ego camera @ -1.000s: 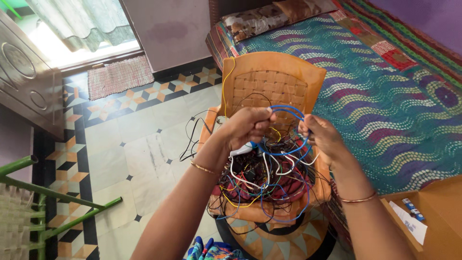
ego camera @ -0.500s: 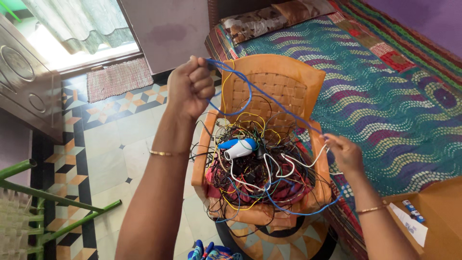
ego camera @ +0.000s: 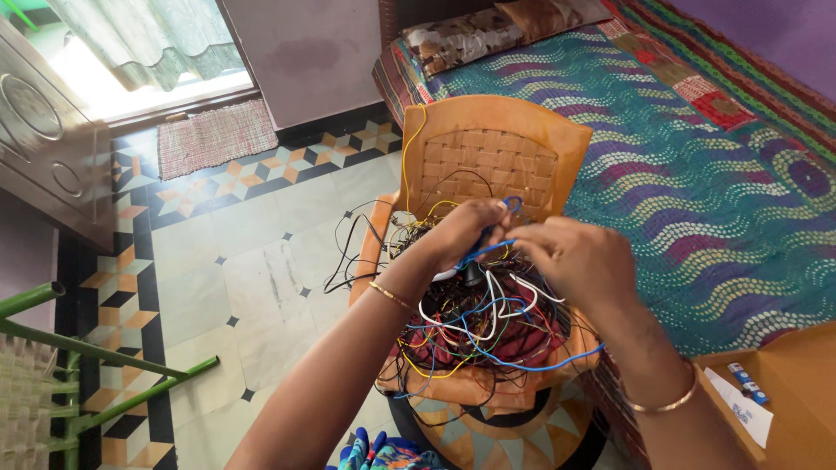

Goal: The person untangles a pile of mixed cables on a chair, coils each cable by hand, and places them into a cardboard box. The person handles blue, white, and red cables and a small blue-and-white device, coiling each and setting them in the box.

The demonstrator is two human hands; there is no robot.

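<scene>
Both hands are raised over the seat of an orange plastic chair (ego camera: 496,139), close together and nearly touching. The left hand (ego camera: 466,228) is closed around a blue cable (ego camera: 514,364): a small blue loop sticks up out of the top of the fist, level with the lower edge of the woven chair back, and a short blue run leaves the fist toward the other hand. The right hand (ego camera: 576,259) sits just beside the left, fingers curled in toward that same run of cable. Its fingertips are turned away from the camera, so whether they pinch the cable cannot be told.

From the hands the blue cable drops into the pile below, curves across the front of the seat and swings out past the chair's right front edge before turning back in. Most of its length thus lies beneath and in front of the grip; only the loop stands above it.

The pile is a tangle of wires (ego camera: 461,326) in white, yellow, black, red and blue, filling the seat and spilling over the left side. Several black leads hang out toward the tiled floor (ego camera: 261,270). One yellow wire (ego camera: 407,148) runs up along the left edge of the chair back.

A bed with a patterned cover (ego camera: 697,165) stands just behind and to the right of the chair. A green frame (ego camera: 96,357) occupies the lower left, and a cardboard box (ego camera: 784,383) the lower right.
</scene>
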